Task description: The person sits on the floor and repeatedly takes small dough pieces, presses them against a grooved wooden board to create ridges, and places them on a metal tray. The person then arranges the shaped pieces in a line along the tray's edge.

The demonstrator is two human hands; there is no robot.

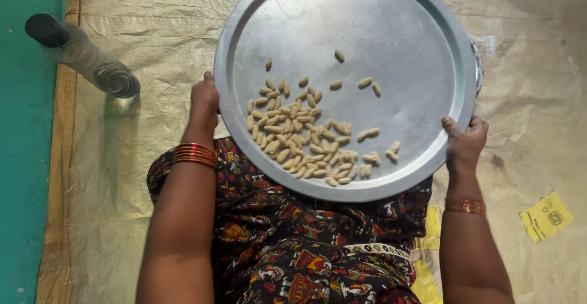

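Observation:
A large round metal tray (379, 29) is held over my lap. My left hand (204, 101) grips its left rim and my right hand (465, 141) grips its lower right rim. Several small pale ridged dough pieces (299, 136) lie gathered on the tray's near left part, with a few loose ones scattered toward the middle. Bangles circle both wrists. My patterned dark garment (293, 243) shows below the tray.
A clear plastic bottle with a black cap (82, 56) stands at the upper left on a beige woven sheet (153, 22). A teal floor strip (24, 157) runs along the left edge. A yellow paper scrap (546, 216) lies at the right.

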